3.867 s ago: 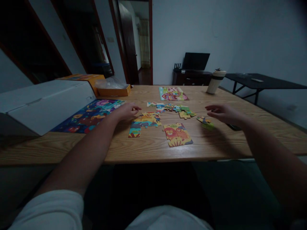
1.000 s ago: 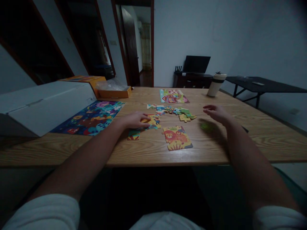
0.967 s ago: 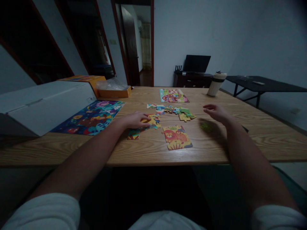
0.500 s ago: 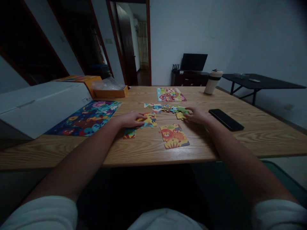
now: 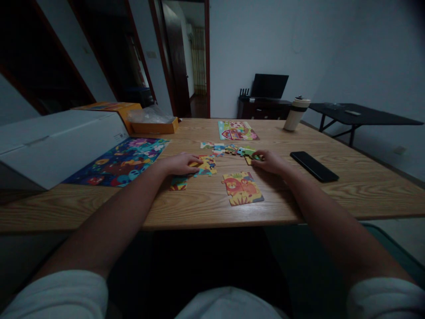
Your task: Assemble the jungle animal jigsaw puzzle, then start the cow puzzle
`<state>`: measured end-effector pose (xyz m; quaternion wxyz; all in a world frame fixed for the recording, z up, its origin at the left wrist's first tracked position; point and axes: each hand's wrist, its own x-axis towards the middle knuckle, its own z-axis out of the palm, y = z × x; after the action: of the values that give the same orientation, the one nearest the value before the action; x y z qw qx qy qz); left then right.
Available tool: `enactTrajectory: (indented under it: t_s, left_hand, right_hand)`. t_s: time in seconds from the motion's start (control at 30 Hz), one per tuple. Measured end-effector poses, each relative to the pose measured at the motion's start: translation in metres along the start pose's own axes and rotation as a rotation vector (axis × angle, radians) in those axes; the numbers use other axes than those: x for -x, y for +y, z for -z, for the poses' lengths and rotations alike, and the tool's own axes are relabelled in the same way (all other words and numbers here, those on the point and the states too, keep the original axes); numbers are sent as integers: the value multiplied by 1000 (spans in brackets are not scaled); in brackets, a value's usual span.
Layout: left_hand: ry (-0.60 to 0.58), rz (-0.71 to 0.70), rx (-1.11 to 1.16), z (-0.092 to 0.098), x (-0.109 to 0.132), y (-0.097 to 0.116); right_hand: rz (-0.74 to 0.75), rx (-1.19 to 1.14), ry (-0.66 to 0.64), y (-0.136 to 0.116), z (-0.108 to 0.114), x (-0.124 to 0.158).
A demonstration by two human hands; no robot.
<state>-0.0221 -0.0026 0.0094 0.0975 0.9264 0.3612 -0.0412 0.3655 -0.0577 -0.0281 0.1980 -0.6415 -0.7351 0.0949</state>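
My left hand (image 5: 181, 163) lies flat with fingers stretched on a partly joined puzzle section (image 5: 202, 166) in yellow, blue and green. My right hand (image 5: 270, 161) rests on the wooden table (image 5: 206, 204), its fingertips curled onto loose puzzle pieces (image 5: 247, 153) at the right end of a scattered row (image 5: 223, 149). Whether it grips a piece is hidden by the fingers. A joined lion section (image 5: 242, 188) lies between my hands, nearer the front edge.
A black phone (image 5: 314, 166) lies right of my right hand. A finished blue puzzle (image 5: 121, 161) and a white box (image 5: 56, 144) are at the left, an orange box (image 5: 154, 127) behind. A house-picture puzzle (image 5: 237, 131) and a tumbler (image 5: 295, 113) stand at the back.
My right hand swung left from above the phone area down to the loose pieces and edged slightly further left. The phone came into sight. My left hand stayed on the joined section.
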Motion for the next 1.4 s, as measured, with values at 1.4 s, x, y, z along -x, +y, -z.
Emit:
enactTrajectory:
  t_s: [1.4]
  left_hand:
    - [42,113,61,3,3,-23]
  right_hand:
    - [194,208,-44,-20,3,13]
